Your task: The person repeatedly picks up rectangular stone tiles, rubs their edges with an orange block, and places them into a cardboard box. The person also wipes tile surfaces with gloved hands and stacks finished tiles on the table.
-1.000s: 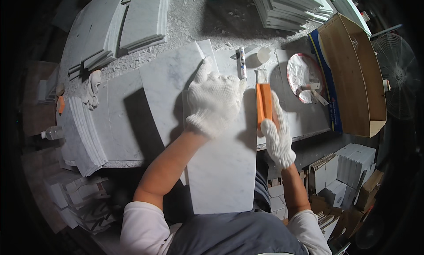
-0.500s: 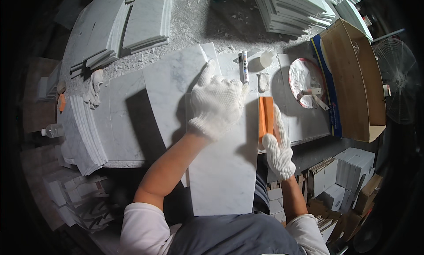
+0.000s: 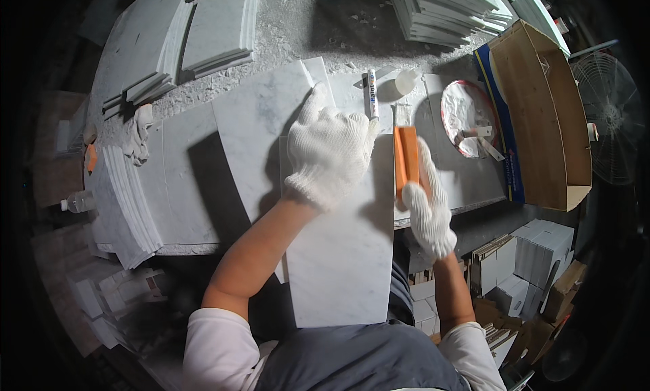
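Observation:
A long white-grey marble tile (image 3: 342, 269) runs from my lap onto the table, over another marble tile (image 3: 250, 134). My left hand (image 3: 327, 154), in a white knit glove, is closed over its far end, one finger stretched out and the others bent. What the bent fingertips touch is hidden. My gloved right hand (image 3: 430, 215) grips an orange block (image 3: 406, 155), shaped like a sanding block, against the tile's right edge. Just beyond are a white marker pen (image 3: 372, 96), a small translucent cup (image 3: 406, 83) and a flat scraper blade (image 3: 403, 115), partly covered by the block.
Right of my hands sits a round red-rimmed lid (image 3: 452, 110) with white paste and putty knives (image 3: 489, 147). An open cardboard box (image 3: 542, 120) stands beyond it, near a fan (image 3: 613, 113). Tile stacks (image 3: 220, 29) line the far side; a crumpled glove (image 3: 140, 134) lies left.
My right hand and the orange block have slid a little away from me along the tile's edge, now covering part of the scraper blade. The left hand stays in place on the tile.

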### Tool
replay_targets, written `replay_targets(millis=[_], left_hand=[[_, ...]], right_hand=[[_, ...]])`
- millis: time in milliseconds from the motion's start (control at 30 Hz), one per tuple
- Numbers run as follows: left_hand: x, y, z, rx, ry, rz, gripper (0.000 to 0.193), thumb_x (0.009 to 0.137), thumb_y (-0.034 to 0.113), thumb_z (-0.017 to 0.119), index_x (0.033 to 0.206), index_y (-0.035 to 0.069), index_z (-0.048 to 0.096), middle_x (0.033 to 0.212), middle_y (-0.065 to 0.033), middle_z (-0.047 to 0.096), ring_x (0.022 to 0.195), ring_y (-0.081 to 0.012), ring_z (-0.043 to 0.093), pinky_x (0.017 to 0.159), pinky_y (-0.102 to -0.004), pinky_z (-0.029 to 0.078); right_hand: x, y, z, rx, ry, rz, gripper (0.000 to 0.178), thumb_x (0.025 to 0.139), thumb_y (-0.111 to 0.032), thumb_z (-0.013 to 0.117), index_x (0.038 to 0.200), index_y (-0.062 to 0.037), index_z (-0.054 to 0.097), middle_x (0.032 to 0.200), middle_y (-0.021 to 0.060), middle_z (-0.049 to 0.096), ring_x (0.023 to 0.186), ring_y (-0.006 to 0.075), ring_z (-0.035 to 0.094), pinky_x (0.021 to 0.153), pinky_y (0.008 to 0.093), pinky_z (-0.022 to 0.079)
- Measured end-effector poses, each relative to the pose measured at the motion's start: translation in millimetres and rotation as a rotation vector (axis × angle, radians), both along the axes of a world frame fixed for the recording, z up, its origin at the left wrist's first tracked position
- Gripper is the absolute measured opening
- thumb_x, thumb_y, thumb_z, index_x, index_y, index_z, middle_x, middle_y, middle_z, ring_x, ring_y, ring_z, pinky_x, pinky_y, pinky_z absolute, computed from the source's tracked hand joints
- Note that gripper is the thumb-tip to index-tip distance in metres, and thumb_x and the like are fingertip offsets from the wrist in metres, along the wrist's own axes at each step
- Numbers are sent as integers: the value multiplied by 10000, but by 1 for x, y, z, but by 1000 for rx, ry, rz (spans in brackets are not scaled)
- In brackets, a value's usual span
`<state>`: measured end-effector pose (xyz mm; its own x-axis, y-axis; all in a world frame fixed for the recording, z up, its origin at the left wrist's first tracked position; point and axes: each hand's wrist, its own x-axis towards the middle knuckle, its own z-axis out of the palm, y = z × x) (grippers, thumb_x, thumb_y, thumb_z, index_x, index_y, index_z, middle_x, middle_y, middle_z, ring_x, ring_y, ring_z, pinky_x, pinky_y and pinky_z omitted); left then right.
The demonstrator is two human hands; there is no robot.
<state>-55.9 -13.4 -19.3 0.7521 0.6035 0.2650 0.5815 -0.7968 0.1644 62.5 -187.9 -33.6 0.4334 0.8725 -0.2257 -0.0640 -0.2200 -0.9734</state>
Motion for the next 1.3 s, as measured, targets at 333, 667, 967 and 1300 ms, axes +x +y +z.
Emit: replay_targets(millis=[333, 667, 967, 1300], left_hand=[[-1, 1, -1, 4, 5, -14, 243, 956, 292, 591, 912, 82, 703, 816, -135, 721, 900, -357, 709, 768, -507, 572], [-1, 3, -1, -66, 48, -31, 244, 963, 306, 594, 893, 95, 695, 778, -131, 707, 795, -330, 710, 660, -470, 582], [-1, 3, -9, -81, -34, -31, 246, 968, 290, 592, 850, 95, 683, 775, -136, 707, 794, -330, 713, 642, -470, 569], [-1, 4, -10, -33, 24, -22, 175, 946, 242, 603, 890, 98, 684, 774, -128, 710, 818, -331, 715, 669, -484, 580]], right_hand=[[-4, -1, 2, 38, 43, -30, 742, 1029, -271, 553, 1660, -43, 233, 1111, 122, 631, 745, 116, 579, 661, 249, 523], [0, 0, -9, 48, 67, -12, 712, 1031, -246, 525, 1655, -46, 247, 964, 81, 632, 705, 110, 563, 590, 244, 503], [-6, -1, -5, -16, 5, -20, 765, 1050, -393, 579, 1659, -67, 248, 986, 58, 611, 710, 102, 545, 588, 249, 496], [-3, -1, -11, 151, -260, 3, 788, 1044, -446, 605, 1642, -45, 284, 1105, 82, 589, 798, 105, 570, 672, 249, 513]])
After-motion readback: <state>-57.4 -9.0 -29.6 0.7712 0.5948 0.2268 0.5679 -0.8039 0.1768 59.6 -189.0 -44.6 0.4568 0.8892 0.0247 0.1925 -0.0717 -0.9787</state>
